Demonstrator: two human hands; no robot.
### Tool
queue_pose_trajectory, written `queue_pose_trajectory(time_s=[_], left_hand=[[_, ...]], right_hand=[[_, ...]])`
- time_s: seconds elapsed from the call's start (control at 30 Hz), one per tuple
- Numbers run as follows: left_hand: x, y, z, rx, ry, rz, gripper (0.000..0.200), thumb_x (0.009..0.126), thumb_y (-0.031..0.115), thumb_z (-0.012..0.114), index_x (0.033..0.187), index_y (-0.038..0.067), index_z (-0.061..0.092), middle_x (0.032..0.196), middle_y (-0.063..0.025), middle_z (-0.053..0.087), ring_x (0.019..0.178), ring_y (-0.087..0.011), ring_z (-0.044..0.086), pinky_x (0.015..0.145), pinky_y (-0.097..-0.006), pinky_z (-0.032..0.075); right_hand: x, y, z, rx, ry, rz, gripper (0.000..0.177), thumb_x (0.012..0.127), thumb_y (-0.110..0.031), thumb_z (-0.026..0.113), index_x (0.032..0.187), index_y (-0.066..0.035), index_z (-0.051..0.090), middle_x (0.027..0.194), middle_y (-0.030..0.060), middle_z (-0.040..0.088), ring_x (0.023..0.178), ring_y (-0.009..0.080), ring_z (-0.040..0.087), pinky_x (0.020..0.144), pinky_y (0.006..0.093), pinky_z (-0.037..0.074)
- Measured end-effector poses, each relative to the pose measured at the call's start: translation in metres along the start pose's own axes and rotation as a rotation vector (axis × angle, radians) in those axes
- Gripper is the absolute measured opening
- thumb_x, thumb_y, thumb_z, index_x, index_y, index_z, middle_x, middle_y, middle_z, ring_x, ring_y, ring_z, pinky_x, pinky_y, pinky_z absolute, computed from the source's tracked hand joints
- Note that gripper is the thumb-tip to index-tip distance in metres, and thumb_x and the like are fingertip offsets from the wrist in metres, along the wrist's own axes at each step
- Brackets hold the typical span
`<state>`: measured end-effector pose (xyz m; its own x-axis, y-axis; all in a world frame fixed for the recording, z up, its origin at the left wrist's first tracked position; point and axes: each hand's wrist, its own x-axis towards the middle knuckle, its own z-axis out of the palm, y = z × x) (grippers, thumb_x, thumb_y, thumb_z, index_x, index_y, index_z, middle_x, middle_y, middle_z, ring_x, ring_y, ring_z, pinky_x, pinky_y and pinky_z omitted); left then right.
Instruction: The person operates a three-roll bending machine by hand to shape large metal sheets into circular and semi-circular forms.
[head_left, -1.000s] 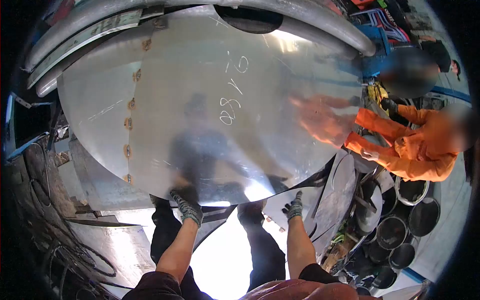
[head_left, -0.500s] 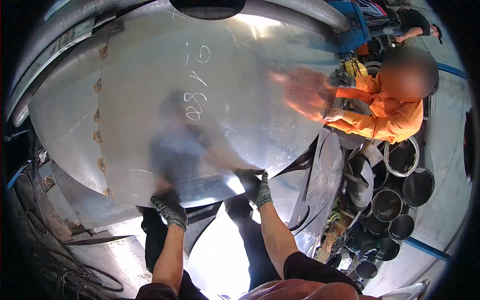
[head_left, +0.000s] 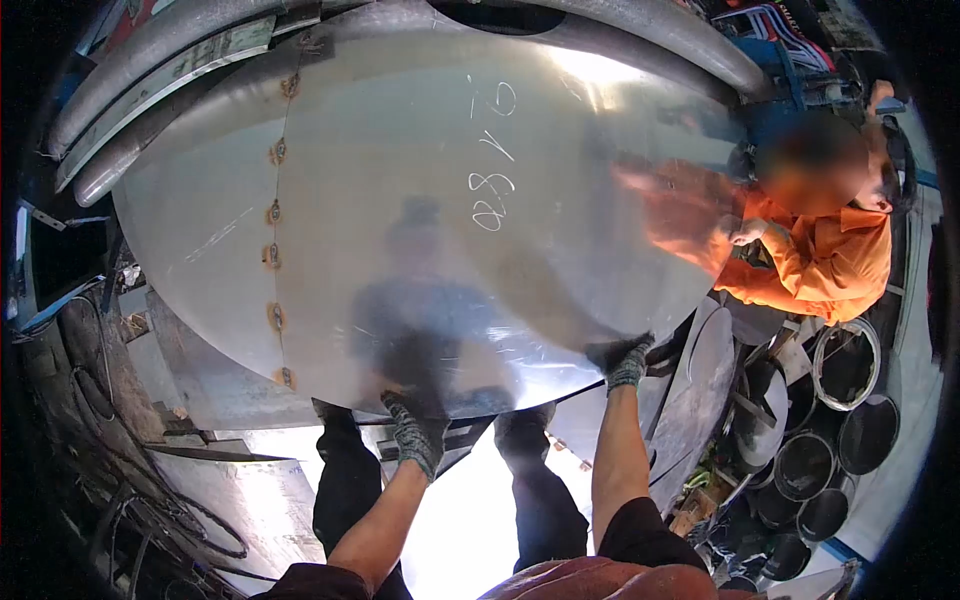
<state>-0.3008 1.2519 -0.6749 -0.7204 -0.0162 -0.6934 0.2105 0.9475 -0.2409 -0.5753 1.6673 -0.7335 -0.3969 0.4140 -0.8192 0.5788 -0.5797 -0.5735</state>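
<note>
A large round metal sheet, with chalk marks on its shiny face, spreads out before me. A line of rusty weld spots crosses its left part. My left hand, in a grey knit glove, is closed on the near rim, fingers on the top face. Farther right, my gloved right hand is closed around the same rim; the parts of both hands under the sheet are hidden. At the right edge, a co-worker in orange has a hand at the rim.
Thick grey pipes curve behind the sheet's far side. Several black cylinders stand at right, beside flat metal offcuts. Loops of dark cable lie at lower left. Bright metal plates cover the floor near my feet.
The sheet and both my hands appear farther right in view. My right hand sits wider from my left along the rim. The co-worker leans lower with the head turned.
</note>
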Motion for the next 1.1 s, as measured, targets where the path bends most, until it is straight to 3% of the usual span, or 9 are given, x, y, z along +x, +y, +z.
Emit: queue_pose_trajectory(time_s=[0.3, 0.43, 0.5, 0.57, 0.67, 0.77, 0.8, 0.9, 1.1], left_hand=[[0.014, 0.008, 0.017, 0.406, 0.181, -0.128, 0.056, 0.105, 0.044, 0.046, 0.148, 0.010, 0.053, 0.153, -0.0154, 0.051, 0.138, -0.0417, 0.046, 0.109, -0.0738, 0.029], [0.001, -0.017, -0.031, 0.184, 0.148, -0.113, 0.055, 0.107, 0.051, 0.043, 0.146, 0.015, 0.055, 0.150, -0.0057, 0.054, 0.136, -0.0302, 0.048, 0.118, -0.0562, 0.031], [0.018, 0.019, 0.024, 0.578, 0.414, -0.184, 0.049, 0.108, 0.046, 0.042, 0.140, 0.013, 0.060, 0.148, -0.0063, 0.056, 0.134, -0.0287, 0.051, 0.120, -0.0528, 0.032], [0.012, 0.004, -0.006, 0.000, 0.212, -0.125, 0.048, 0.108, 0.047, 0.043, 0.137, 0.015, 0.063, 0.147, -0.0065, 0.058, 0.133, -0.0285, 0.051, 0.120, -0.0496, 0.032], [0.013, -0.011, -0.036, -0.236, 0.007, -0.096, 0.048, 0.107, 0.050, 0.044, 0.137, 0.017, 0.062, 0.144, -0.0056, 0.060, 0.130, -0.0277, 0.053, 0.118, -0.0477, 0.034], [0.022, 0.012, 0.018, 0.611, 0.352, -0.124, 0.053, 0.106, 0.056, 0.044, 0.139, 0.017, 0.061, 0.143, -0.0015, 0.060, 0.123, -0.0272, 0.055, 0.111, -0.0522, 0.039], [0.007, -0.006, -0.024, 0.237, 0.237, -0.093, 0.057, 0.105, 0.059, 0.044, 0.140, 0.018, 0.060, 0.143, 0.0001, 0.060, 0.123, -0.0264, 0.054, 0.111, -0.0529, 0.038], [0.025, 0.025, 0.061, 0.766, 0.368, -0.266, 0.064, 0.102, 0.069, 0.043, 0.143, 0.022, 0.058, 0.145, 0.0029, 0.058, 0.123, -0.0247, 0.053, 0.111, -0.0505, 0.038], [0.028, 0.009, 0.013, 0.371, 0.205, -0.081, 0.060, 0.101, 0.068, 0.047, 0.138, 0.023, 0.062, 0.139, -0.0003, 0.062, 0.120, -0.0275, 0.057, 0.109, -0.0497, 0.042]], right_hand=[[0.037, -0.010, -0.026, -0.068, -0.349, 0.042, 0.113, 0.088, -0.090, 0.033, 0.152, 0.002, 0.044, 0.152, 0.0208, 0.053, 0.136, 0.0482, 0.048, 0.120, 0.0622, 0.032], [-0.005, -0.009, -0.011, -1.070, 0.456, -0.282, 0.080, 0.099, -0.071, 0.042, 0.128, 0.000, 0.066, 0.127, 0.0146, 0.069, 0.115, 0.0406, 0.065, 0.101, 0.0568, 0.052], [-0.049, -0.024, 0.011, -1.354, 0.368, -0.454, 0.075, 0.101, -0.063, 0.044, 0.129, 0.002, 0.065, 0.132, 0.0185, 0.066, 0.120, 0.0377, 0.063, 0.104, 0.0507, 0.050], [-0.075, -0.044, 0.035, -1.936, 0.097, -0.751, 0.064, 0.104, -0.049, 0.047, 0.131, 0.007, 0.063, 0.141, 0.0262, 0.061, 0.130, 0.0319, 0.059, 0.110, 0.0385, 0.047], [-0.032, -0.098, 0.061, -1.269, -0.412, -0.968, 0.040, 0.101, -0.010, 0.056, 0.138, 0.003, 0.058, 0.128, 0.0146, 0.067, 0.111, 0.0267, 0.067, 0.094, 0.0358, 0.057], [-0.109, -0.193, 0.182, -1.104, -0.336, -0.788, 0.036, 0.101, -0.013, 0.056, 0.134, 0.000, 0.060, 0.125, 0.0135, 0.068, 0.109, 0.0266, 0.067, 0.095, 0.0377, 0.055], [-0.136, -0.220, 0.214, -1.039, -0.337, -0.813, 0.035, 0.101, -0.014, 0.056, 0.132, 0.000, 0.060, 0.124, 0.0132, 0.068, 0.108, 0.0266, 0.067, 0.095, 0.0384, 0.055], [-0.216, -0.255, 0.322, -0.829, -0.479, -0.928, 0.032, 0.101, -0.018, 0.055, 0.128, -0.003, 0.062, 0.121, 0.0122, 0.069, 0.106, 0.0265, 0.067, 0.096, 0.0403, 0.053], [-0.359, 0.006, 0.499, -1.166, -1.191, -1.136, 0.027, 0.101, -0.025, 0.055, 0.119, -0.008, 0.065, 0.115, 0.0101, 0.070, 0.102, 0.0263, 0.067, 0.098, 0.0441, 0.050]])
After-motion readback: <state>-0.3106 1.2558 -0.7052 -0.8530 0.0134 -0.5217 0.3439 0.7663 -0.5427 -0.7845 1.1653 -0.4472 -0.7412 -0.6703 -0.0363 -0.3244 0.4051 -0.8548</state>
